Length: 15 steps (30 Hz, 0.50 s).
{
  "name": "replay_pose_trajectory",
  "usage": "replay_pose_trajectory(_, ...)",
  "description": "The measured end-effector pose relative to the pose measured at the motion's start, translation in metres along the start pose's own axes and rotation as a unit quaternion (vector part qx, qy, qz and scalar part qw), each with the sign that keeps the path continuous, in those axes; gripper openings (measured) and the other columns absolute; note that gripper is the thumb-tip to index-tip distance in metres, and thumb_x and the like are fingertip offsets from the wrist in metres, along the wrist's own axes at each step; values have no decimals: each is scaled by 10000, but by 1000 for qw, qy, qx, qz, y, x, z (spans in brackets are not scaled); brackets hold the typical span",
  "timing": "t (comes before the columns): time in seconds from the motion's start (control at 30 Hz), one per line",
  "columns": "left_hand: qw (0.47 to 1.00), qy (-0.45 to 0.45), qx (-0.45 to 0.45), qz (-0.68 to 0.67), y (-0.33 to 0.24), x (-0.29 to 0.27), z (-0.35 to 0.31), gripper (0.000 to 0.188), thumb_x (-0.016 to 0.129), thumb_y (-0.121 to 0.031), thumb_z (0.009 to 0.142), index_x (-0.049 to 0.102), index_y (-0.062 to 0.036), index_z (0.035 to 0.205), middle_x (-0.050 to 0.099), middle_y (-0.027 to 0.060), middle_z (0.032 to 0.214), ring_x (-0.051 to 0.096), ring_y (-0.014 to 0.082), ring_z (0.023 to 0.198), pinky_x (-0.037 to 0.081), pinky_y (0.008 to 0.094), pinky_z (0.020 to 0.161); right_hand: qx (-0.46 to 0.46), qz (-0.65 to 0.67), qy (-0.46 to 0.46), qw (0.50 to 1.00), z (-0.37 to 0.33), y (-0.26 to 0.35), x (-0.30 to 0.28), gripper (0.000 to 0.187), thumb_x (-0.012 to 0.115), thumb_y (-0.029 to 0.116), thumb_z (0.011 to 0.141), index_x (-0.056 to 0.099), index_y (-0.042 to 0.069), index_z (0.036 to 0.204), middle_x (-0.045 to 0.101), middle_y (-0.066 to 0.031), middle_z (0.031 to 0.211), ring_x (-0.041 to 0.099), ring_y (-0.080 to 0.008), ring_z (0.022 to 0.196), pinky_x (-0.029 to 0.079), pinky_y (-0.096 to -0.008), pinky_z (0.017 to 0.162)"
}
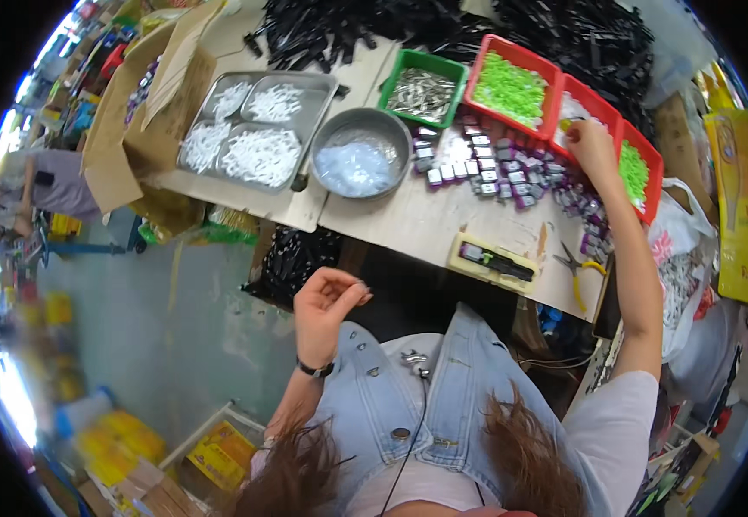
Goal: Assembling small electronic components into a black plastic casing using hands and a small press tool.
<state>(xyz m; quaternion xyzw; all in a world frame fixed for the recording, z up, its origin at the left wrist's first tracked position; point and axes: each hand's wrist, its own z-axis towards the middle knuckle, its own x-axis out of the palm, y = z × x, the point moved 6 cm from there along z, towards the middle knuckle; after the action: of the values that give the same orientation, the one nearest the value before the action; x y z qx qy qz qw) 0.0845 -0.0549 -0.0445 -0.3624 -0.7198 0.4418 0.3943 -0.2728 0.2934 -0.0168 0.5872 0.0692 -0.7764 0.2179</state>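
Note:
My left hand (325, 312) hovers over my lap near the table's front edge, thumb and fingertips pinched together; whatever small thing may be between them is too small to name. At the right, my right hand (592, 148) reaches into a red bin of small white pieces (572, 109), its fingers bent down and drawn together, their tips partly hidden. In front of me on the table lies a cream fixture block (458, 259) bearing a black elongated part (508, 265) and a small purple-and-silver piece. Many purple-and-silver small parts (482, 164) are spread beyond it.
Yellow-handled pliers (579, 277) lie right of the block. Red bins of green pieces (512, 90), a green bin of metal pieces (423, 93), a round metal bowl with clear pieces (358, 165) and a divided tray of white pieces (262, 157) stand around. Black parts (322, 30) pile behind.

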Motion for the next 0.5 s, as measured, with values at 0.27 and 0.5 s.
replay_pose_trajectory(0.27, 970, 238, -35, -34, -4, 105, 24, 107, 672, -9, 860, 612, 30, 939, 681, 96, 872, 674, 156, 825, 546, 259, 764, -4, -5, -33, 999, -8, -3, -21, 138, 658, 139, 783, 695, 25, 851, 698, -154, 817, 695, -272, 748, 531, -359, 680)
replay_pose_trajectory(0.5, 954, 260, -76, -124, 18, 153, 23, 116, 694, -19, 850, 628, 20, 937, 685, 92, 874, 669, 147, 783, 542, 260, 745, 188, 577, 71, 792, -172, 162, -62, 91, 672, -24, 821, 679, -41, 910, 695, -70, 837, 664, -108, 755, 525, -221, 702)
